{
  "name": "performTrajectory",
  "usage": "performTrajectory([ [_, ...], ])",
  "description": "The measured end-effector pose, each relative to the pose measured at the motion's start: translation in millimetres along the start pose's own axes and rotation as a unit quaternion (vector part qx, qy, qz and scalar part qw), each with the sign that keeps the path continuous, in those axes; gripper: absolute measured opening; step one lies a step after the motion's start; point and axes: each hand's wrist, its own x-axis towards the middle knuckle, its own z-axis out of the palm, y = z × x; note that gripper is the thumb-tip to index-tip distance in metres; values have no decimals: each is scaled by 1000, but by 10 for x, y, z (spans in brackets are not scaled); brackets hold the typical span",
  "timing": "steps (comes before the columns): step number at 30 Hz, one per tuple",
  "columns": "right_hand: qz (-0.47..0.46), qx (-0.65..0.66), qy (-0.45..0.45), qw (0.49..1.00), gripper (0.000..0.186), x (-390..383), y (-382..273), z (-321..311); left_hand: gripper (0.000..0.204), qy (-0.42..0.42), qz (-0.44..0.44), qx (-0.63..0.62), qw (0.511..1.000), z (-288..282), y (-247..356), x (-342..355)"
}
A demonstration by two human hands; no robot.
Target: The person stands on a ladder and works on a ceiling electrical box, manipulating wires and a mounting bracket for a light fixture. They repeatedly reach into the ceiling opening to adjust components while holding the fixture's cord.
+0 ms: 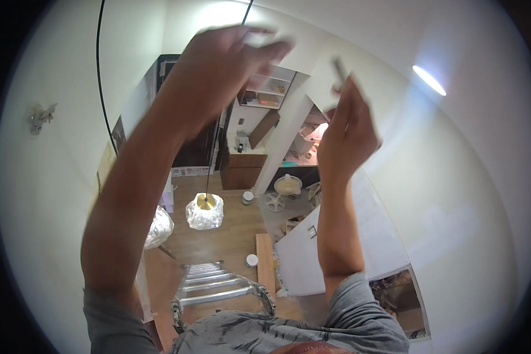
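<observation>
Both my arms reach up. My left hand (233, 59) is raised at the upper middle, blurred by motion, its fingers curved with a gap between them and the thumb. A black cord (247, 13) passes down behind this hand; whether the fingers touch it cannot be seen. The cord appears to continue below to a pendant lamp (205, 213) with a clear, crumpled-looking shade and a brass-coloured cap. To the right, my right hand (349, 130) is closed on a short, thin, dark stick-like piece (339, 69), which points up and is too blurred to name.
An aluminium ladder (215, 289) stands below me. A second pendant lamp (159, 229) hangs beside my left forearm, and another black cord (98, 65) runs down the left. On the floor are white buckets (251, 260), a wooden board (265, 259) and a fan (288, 185).
</observation>
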Motion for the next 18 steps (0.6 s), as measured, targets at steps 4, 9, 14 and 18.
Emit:
performTrajectory([
  [4, 135, 14, -188, 973, 23, -1197, 191, -481, 39, 11, -24, -126, 992, 234, 513, 607],
  [9, 321, 61, -347, 879, 25, -2843, 158, -1097, 43, 26, 54, -173, 983, 162, 329, 1171],
  [14, 467, 100, -360, 801, 24, -3606, -59, -1368, 32, 21, 84, -146, 985, 211, 337, 1087],
  [18, 471, 103, -407, 775, 23, -3912, -145, -1398, 27, 39, 104, -107, 988, 124, 311, 1050],
])
